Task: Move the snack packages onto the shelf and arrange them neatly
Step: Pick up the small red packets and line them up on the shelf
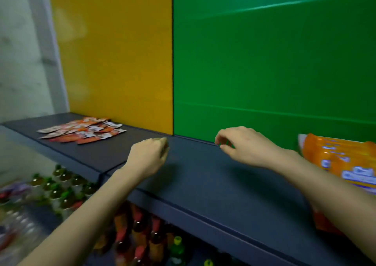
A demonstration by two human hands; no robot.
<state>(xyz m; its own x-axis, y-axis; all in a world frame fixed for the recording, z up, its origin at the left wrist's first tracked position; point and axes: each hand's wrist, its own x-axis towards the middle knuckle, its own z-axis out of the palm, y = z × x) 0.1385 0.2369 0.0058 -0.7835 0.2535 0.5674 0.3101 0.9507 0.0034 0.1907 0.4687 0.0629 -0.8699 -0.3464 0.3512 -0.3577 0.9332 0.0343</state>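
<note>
Both hover empty over your dark shelf [223, 184], left hand [149, 156] fisted, right hand [242, 145] loosely curled, sachets [81, 130] far left.

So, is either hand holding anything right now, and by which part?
Nothing visible. The left hand is curled and the right hand loosely curled over the dark grey shelf, both empty; the orange snack sachets lie untouched.

Orange-white sachets [83, 130] flat, overlapping, far left on dark shelf [203, 176]; big orange pack [343, 160] far right.
</note>
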